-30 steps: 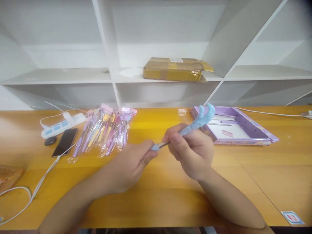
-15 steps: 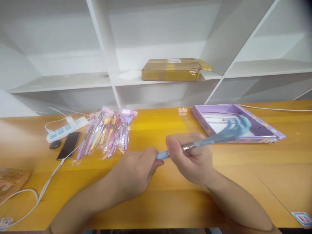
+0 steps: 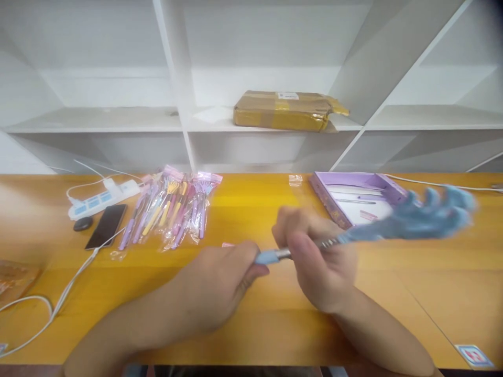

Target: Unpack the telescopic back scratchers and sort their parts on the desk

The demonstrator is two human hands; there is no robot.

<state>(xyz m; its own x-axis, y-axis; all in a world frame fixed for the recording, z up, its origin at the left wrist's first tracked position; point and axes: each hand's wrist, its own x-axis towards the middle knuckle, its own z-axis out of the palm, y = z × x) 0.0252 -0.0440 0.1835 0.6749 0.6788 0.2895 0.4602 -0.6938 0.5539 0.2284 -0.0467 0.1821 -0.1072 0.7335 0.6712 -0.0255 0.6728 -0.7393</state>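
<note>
A blue back scratcher [image 3: 377, 229] with a claw-shaped head and a metal shaft is held in both hands above the table. My left hand [image 3: 220, 283] is closed round its blue handle, most of which the fingers hide. My right hand [image 3: 318, 256] grips the metal shaft below the claw, with the thumb along it. The claw head points right and is blurred by motion. It passes in front of the right part of a purple open box [image 3: 334, 201], in which a thin rod and a small pink-and-white label lie.
Several back scratchers in clear wrappers [image 3: 168, 209] lie at the left. Beside them are a phone [image 3: 106, 226], a black mouse-like object [image 3: 83, 223] and a white power strip [image 3: 104, 199] with cables. A taped carton [image 3: 281, 111] sits on the white shelf [image 3: 137, 119] behind the table.
The claw head has moved right and looks larger and nearer. My right hand has shifted slightly right and down, with more shaft showing between the hands. The view has shifted a little.
</note>
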